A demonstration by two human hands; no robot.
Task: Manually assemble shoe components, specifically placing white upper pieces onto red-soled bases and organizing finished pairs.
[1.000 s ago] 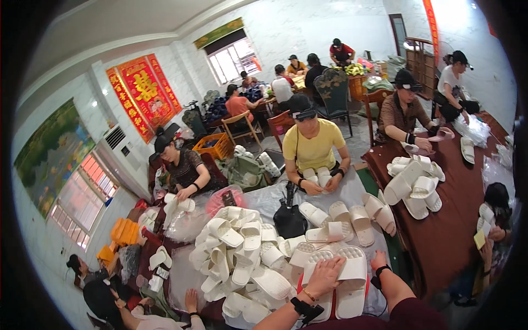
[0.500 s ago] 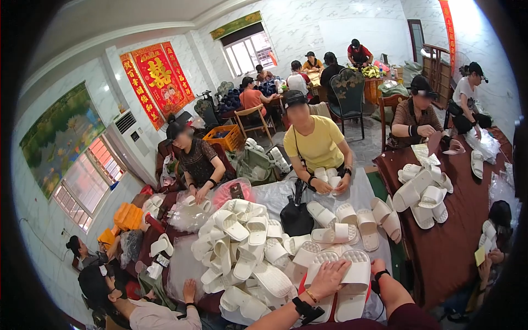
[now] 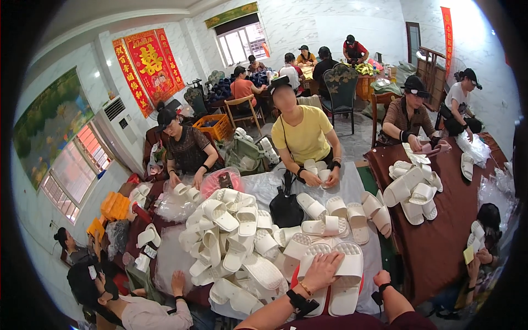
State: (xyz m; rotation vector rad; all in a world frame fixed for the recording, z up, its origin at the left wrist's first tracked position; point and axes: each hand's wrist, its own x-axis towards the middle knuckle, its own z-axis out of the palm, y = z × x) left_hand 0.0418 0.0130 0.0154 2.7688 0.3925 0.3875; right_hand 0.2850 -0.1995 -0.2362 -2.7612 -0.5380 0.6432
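Note:
In front of me lies a pair of white slide slippers (image 3: 346, 280) with bubbled footbeds, side by side on something red that shows at their edges. My left hand (image 3: 320, 270) lies across the pair, its fingers closed over the straps. Just right of the slippers, and apart from them, is my right hand (image 3: 381, 278), its fingers curled in. Whatever it may hold is hidden. Both wrists wear black bands. A big heap of white slippers (image 3: 224, 231) lies to the left, and several more (image 3: 357, 223) lie just beyond the pair.
A black bag (image 3: 286, 206) lies past the heap. Across the table, a person in yellow (image 3: 305, 135) holds white slippers. Other people work at the left and right. The brown-covered table (image 3: 451, 242) at right bears another slipper pile (image 3: 415, 192). Plastic bags (image 3: 176, 206) lie at left.
The view has shifted slightly. My right hand has moved a little away from the slippers, to the right and nearer. My left hand stays on the pair.

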